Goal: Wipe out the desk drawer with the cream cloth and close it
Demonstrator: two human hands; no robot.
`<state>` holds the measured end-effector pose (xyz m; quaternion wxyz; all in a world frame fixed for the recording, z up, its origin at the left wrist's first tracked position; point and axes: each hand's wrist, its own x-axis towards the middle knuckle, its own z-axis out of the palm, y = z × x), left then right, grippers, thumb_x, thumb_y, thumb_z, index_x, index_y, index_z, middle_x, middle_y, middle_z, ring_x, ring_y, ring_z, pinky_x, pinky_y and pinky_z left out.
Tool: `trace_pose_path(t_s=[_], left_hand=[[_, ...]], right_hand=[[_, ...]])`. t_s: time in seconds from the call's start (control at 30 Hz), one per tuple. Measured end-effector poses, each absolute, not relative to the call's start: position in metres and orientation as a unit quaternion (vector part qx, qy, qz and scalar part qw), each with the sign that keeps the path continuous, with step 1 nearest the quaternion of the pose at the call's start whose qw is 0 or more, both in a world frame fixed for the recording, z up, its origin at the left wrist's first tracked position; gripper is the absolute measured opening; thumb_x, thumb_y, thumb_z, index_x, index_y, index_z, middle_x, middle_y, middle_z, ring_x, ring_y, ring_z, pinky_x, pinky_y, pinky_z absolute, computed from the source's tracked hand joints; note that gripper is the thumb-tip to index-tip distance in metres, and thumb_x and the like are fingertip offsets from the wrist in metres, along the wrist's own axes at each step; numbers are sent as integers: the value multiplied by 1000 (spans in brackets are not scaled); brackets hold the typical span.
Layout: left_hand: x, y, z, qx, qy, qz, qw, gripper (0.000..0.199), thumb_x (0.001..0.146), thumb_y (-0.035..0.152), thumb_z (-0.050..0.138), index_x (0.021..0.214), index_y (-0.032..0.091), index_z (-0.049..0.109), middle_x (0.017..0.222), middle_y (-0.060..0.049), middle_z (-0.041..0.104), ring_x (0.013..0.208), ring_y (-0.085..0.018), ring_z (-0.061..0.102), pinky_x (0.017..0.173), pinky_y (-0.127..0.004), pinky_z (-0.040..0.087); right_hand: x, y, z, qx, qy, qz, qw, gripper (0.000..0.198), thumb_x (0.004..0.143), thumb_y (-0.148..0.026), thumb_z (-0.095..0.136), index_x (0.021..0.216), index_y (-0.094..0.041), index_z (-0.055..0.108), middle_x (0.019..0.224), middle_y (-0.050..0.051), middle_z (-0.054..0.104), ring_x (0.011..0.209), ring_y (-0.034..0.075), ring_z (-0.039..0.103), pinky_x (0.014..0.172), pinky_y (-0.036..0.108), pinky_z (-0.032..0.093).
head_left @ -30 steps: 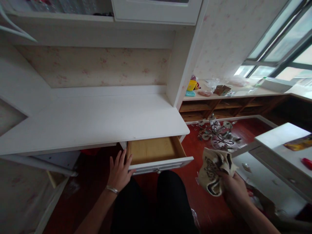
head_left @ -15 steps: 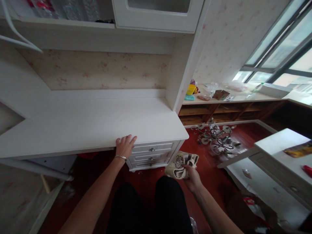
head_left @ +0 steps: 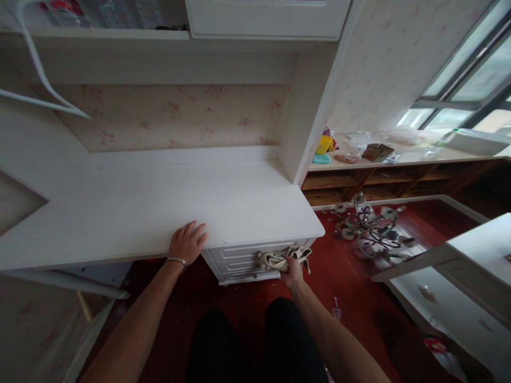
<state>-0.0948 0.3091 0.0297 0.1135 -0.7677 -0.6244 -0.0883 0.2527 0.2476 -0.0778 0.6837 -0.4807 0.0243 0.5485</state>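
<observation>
My left hand [head_left: 187,242] lies flat on the front edge of the white desk [head_left: 151,197], its fingers stretched out over the top. A bracelet circles that wrist. In my right hand [head_left: 293,271] is a crumpled beige cloth [head_left: 276,260] with dark markings, gripped between thumb and fingers. The cloth is in front of the drawer unit [head_left: 227,266] under the desk's right end and covers part of the drawer fronts. Whether it touches them I cannot tell.
Overhead, a shelf [head_left: 120,34] holds plastic bottles, and a white cable [head_left: 40,69] hangs at the left. A chandelier [head_left: 371,229] lies on the red floor [head_left: 343,276] to the right. Beyond it runs a low wooden shelf unit [head_left: 331,183]. White furniture [head_left: 479,250] stands at the right.
My left hand has slid left along the desk edge. My right hand has brought the cloth up and leftward, before the drawer fronts, and the cloth is more bunched. The view has shifted slightly.
</observation>
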Motion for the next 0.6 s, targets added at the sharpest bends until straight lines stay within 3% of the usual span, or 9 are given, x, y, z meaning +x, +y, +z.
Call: trace_pose_path(t_s=[0.37,0.6], left_hand=[[-90,309,29,-764,-624,-109,125,44,91,47,33,126,30,53,136,-7,46,121,-25,42,100,-43,33],[-89,306,31,-762,-625,-118,121,43,91,45,34,126,30,54,136,-7,47,123,-25,41,101,-43,31]], right_hand=[[245,274,-35,-510,67,503,694,21,65,-4,53,78,-20,48,62,-6,60,61,15,63,66,35,57],[159,244,18,-436,20,621,651,23,65,-4,53,86,-14,56,74,2,67,68,16,66,64,27,57]])
